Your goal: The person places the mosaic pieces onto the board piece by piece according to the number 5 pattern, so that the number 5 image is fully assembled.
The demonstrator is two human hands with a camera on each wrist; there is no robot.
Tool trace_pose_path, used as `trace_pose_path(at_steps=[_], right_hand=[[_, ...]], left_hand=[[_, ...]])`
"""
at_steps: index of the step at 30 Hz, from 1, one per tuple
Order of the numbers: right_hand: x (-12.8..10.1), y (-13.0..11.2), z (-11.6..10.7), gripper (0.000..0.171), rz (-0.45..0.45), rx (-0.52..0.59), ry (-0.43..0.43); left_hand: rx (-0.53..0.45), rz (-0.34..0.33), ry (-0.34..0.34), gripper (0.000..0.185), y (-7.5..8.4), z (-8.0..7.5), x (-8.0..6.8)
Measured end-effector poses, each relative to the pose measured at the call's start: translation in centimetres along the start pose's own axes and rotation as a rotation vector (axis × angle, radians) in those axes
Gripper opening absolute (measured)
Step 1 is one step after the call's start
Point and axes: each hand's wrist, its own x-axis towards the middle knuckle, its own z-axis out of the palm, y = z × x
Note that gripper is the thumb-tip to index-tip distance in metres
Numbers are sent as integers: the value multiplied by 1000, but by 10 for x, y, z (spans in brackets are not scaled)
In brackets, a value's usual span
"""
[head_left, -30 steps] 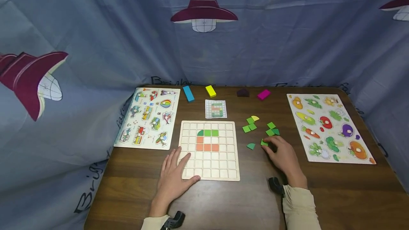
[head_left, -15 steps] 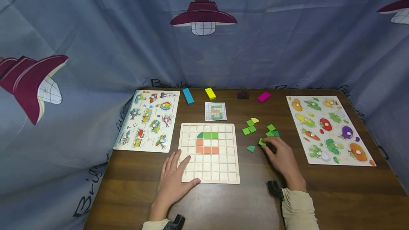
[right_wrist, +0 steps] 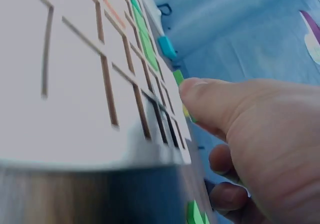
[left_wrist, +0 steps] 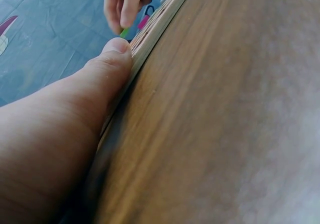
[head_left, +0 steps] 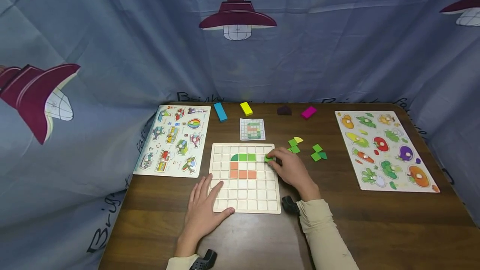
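Observation:
A pale wooden grid board (head_left: 245,197) lies at the table's middle, with green tiles (head_left: 247,157) in one row and orange tiles (head_left: 242,173) below them. My right hand (head_left: 288,168) pinches a small green piece (head_left: 268,158) over the board's right side, just right of the green row; the right wrist view shows the thumb (right_wrist: 210,101) on that green piece (right_wrist: 178,76). My left hand (head_left: 204,209) lies flat with straight fingers on the board's near left corner, its thumb (left_wrist: 107,64) against the board's edge (left_wrist: 160,21).
Loose green pieces (head_left: 318,153) and a yellow one (head_left: 298,139) lie right of the board. A small pattern card (head_left: 253,129) sits behind it, then blue (head_left: 220,111), yellow (head_left: 246,108), dark (head_left: 284,110) and pink blocks (head_left: 308,112). Peg puzzles lie at far left (head_left: 174,138) and far right (head_left: 386,149).
My right hand lifted a green piece from the loose pile and carried it left to the board's right side. The left hand stayed on the board's corner.

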Motion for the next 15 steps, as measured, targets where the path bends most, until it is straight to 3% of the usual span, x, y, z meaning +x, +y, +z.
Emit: trace_pose_path(at_steps=[7, 15], right_hand=[[19, -11, 12, 16, -38, -38, -75], [23, -19, 13, 18, -21, -62, -120]], left_hand=[[-3, -11, -16, 90, 1, -2, 0], [-12, -24, -27, 91, 1, -3, 1]])
